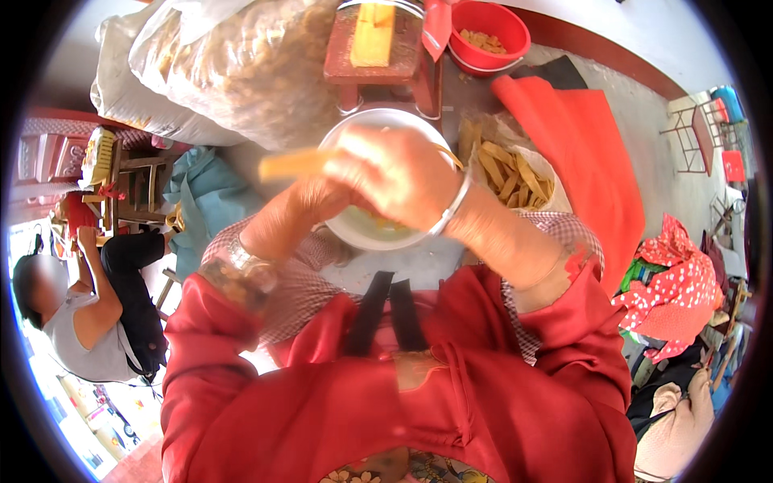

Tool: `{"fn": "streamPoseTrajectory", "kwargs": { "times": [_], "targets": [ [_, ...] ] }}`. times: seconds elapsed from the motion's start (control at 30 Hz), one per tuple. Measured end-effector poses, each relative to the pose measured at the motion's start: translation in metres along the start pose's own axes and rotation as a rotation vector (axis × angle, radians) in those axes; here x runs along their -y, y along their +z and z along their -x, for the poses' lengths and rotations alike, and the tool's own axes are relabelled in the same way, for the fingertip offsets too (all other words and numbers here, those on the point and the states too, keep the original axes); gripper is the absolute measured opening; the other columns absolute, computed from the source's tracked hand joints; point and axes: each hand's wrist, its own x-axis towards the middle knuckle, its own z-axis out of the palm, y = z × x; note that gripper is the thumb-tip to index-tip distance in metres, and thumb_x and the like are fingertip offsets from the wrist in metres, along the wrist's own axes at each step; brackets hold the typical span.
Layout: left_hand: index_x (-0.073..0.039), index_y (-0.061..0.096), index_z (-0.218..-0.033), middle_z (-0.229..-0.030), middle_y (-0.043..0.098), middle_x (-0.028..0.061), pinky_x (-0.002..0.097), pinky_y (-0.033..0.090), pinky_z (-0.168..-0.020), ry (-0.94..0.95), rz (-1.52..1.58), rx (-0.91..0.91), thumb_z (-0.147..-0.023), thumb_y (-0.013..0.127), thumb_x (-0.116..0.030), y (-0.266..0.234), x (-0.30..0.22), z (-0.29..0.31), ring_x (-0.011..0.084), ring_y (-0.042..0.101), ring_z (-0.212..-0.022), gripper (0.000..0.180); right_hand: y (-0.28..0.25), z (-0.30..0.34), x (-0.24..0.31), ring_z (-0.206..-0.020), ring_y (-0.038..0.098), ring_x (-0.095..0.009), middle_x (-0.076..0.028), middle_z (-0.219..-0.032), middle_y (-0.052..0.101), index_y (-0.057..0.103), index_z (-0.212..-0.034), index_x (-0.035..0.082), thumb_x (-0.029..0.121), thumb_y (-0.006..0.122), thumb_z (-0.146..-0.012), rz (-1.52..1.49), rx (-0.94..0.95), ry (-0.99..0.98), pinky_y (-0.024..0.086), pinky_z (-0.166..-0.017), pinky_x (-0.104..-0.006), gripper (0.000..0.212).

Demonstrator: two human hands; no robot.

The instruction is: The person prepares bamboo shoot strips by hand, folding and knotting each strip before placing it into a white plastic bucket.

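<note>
Both my hands meet over a white basin [378, 236]. My right hand [407, 173], with a pale bracelet at its wrist, is blurred. Its fingers are curled over the left one, and what they hold cannot be made out. My left hand [338, 187] is partly hidden beneath it and closed on a flat yellow-brown strip [286, 166], which juts out to the left, smeared by motion. Pale, yellowish bits show inside the basin. Right of the basin, a bag [545, 171] holds several similar yellow-brown strips [509, 173].
Ahead stands a reddish wooden stool [342, 64] bearing a yellow block [373, 36]. Beside it is a red bucket [519, 40] with yellow-brown pieces. Large plastic sacks [241, 72] fill the far left. Red cloth [580, 145] lies to the right. A person [88, 318] sits at left.
</note>
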Motion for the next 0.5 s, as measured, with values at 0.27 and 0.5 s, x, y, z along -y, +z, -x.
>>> {"fn": "streamPoseTrajectory", "kwargs": {
  "times": [0.27,0.5],
  "targets": [
    [-0.001,0.056,-0.103,-0.068,0.054,0.0005,0.0224,0.041,-0.053,-0.153,0.452,0.047,-0.093,0.047,-0.031,0.042,-0.050,-0.020,0.0043,0.045,-0.054,0.033,0.026,0.049,0.028,-0.061,0.056,-0.033,-0.013,-0.065,0.055,0.052,-0.082,0.005,0.022,0.055,-0.088,-0.181,0.068,-0.001,0.042,-0.054,-0.0391,0.018],
    [0.000,0.058,-0.096,-0.075,0.058,0.0005,0.0200,0.041,-0.054,0.163,0.174,0.041,-0.089,0.052,-0.019,0.033,-0.055,-0.010,0.0053,0.052,-0.062,0.021,-0.017,0.032,0.011,-0.059,0.058,-0.015,-0.007,-0.073,0.060,0.054,-0.089,0.000,0.018,0.049,-0.093,-0.334,-0.410,0.154,0.045,-0.054,-0.0294,0.019]
  ]
}}
